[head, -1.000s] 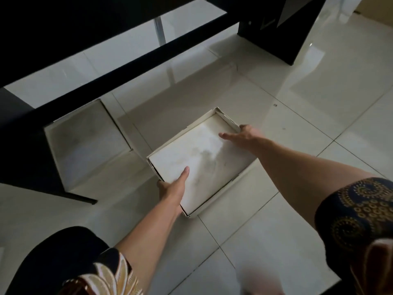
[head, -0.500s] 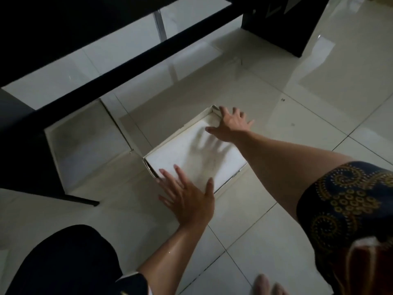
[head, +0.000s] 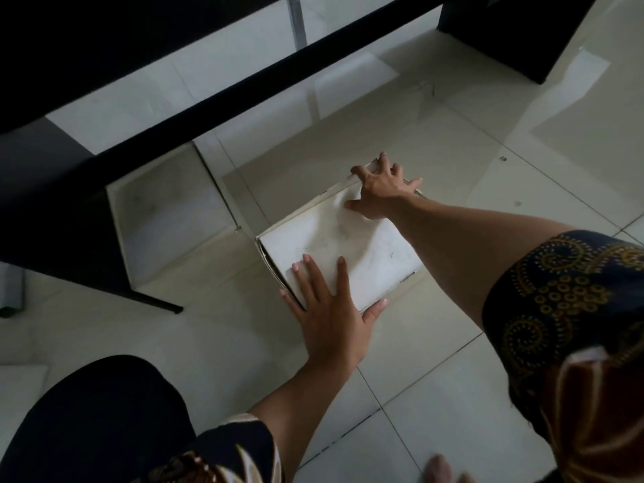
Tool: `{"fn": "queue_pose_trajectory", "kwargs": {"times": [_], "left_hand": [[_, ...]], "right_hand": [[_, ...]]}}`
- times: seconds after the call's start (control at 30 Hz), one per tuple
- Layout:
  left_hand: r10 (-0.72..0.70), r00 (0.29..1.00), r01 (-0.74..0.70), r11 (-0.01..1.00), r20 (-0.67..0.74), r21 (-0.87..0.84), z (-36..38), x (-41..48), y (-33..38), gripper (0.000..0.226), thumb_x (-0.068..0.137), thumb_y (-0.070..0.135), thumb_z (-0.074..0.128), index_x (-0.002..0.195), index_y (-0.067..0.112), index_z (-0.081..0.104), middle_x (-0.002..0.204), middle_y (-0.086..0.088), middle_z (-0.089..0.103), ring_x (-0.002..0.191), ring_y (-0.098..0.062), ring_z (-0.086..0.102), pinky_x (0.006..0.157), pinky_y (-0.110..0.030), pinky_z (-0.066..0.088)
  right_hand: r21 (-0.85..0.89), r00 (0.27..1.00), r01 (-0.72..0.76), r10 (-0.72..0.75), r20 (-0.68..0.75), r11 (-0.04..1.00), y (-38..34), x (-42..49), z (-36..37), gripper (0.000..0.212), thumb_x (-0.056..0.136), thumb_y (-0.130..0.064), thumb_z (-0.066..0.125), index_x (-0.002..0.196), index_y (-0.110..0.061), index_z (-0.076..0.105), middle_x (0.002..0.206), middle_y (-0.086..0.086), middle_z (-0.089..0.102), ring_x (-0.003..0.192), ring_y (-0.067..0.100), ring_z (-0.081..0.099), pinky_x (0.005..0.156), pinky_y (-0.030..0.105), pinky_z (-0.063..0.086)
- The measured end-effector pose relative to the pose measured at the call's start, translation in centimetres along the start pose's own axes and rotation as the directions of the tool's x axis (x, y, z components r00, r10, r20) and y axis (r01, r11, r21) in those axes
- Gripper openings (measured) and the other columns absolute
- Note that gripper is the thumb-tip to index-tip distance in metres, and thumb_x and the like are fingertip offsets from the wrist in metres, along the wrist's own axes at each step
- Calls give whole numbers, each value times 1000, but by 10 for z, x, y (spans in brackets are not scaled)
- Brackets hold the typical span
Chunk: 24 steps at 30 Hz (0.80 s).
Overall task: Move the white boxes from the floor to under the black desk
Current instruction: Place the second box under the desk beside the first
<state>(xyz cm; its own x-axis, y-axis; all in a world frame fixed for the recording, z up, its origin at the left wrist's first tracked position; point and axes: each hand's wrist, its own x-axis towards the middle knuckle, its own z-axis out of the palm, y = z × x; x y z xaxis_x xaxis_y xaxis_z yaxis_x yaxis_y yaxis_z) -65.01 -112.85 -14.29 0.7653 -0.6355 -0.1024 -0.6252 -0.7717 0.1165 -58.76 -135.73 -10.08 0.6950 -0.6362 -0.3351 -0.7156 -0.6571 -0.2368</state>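
from the head camera, looking down, i see a person bent low over the tiled floor (head: 488, 141). one white box (head: 348, 245) lies on the tiles in the open, near the black desk (head: 52, 210) but not yet under it. a second white box (head: 163, 217) sits to its left, already tucked against the dark side panel of the desk, partly in its shadow. a narrow strip of tile separates the two.

the left hand (head: 324, 308) lies flat on the near corner of the box, fingers straight and a little spread, the thumb along the near edge. it holds nothing; it presses down on the top. the right hand (head: 380, 191) reaches to the far corner, fingers wide apart, their tips over the far rim. whether they hook over that rim or only rest on it, i cannot tell.

i think the hands are set on opposite corners so that the box can be steered and slid over the smooth tiles, not lifted. the top looks slightly dented, so hard pressure may crush it. the crossbar (head: 244, 85) of the desk runs low above the space behind, which probably explains the sliding. a patterned sleeve (head: 557, 301) covers the right upper arm.
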Motion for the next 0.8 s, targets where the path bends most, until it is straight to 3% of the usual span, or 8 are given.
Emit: {"fn": "queue_pose_trajectory", "kwargs": {"times": [0.13, 0.3, 0.47, 0.57, 0.63, 0.7, 0.8], "left_hand": [[86, 996, -83, 995, -38, 55, 0, 11, -8, 98, 75, 86, 32, 156, 30, 29, 165, -28, 12, 153, -47, 6, 115, -72, 12], [246, 954, -267, 957, 169, 110, -17, 46, -24, 100, 80, 85, 33, 159, 36, -2, 165, -21, -20, 151, -40, -22, 117, -70, -7], [330, 906, -403, 863, 266, 304, -42, 88, -33, 102, 79, 83, 44, 158, 43, -7, 166, -15, -20, 153, -40, -14, 118, -68, -9], [274, 917, -375, 843, 291, 387, -57, 106, -32, 94, 90, 65, 54, 156, 47, -10, 167, -16, -17, 154, -42, -10, 118, -66, -13], [222, 939, -321, 841, 264, 435, -63, 114, -28, 85, 99, 38, 54, 156, 48, -9, 167, -19, -11, 154, -42, -3, 119, -65, -11], [169, 956, -266, 842, 240, 469, -66, 120, -24, 84, 99, 21, 48, 157, 47, -7, 166, -24, -3, 152, -43, 11, 121, -63, -4], [138, 959, -244, 841, 246, 482, -69, 125, -21, 80, 99, 20, 43, 158, 44, -4, 164, -26, 5, 146, -44, 24, 122, -61, 4]], "right_hand": [[14, 997, -80, 80, -20, 997, 10, -4, -4, 75, 85, -60, 65, 147, -43, 28, 165, 12, 1, 146, 43, 16, 106, 75, 22], [71, 970, -237, 239, -28, 969, 32, -13, -9, 66, 87, -58, 63, 142, -38, 34, 164, 12, 1, 140, 45, 24, 101, 69, 34], [11, 927, -372, 372, -47, 928, 53, -32, -12, 65, 90, -52, 63, 144, -30, 34, 160, 11, 13, 139, 45, 25, 101, 70, 34], [-11, 905, -422, 421, -61, 907, 63, -45, -10, 52, 93, -41, 61, 137, -27, 38, 143, 15, 40, 131, 42, 36, 95, 63, 40], [10, 913, -398, 398, -88, 917, 69, -52, -6, 38, 96, -33, 56, 129, -23, 41, 126, 15, 55, 120, 39, 49, 83, 45, 45], [1, 932, -348, 347, -106, 937, 71, -58, 1, 30, 98, -27, 50, 126, -19, 47, 118, 14, 62, 114, 35, 58, 76, 35, 41], [-3, 934, -343, 340, -110, 939, 69, -66, 8, 31, 100, -18, 37, 128, -17, 51, 116, 14, 64, 111, 34, 61, 75, 32, 40]]}}
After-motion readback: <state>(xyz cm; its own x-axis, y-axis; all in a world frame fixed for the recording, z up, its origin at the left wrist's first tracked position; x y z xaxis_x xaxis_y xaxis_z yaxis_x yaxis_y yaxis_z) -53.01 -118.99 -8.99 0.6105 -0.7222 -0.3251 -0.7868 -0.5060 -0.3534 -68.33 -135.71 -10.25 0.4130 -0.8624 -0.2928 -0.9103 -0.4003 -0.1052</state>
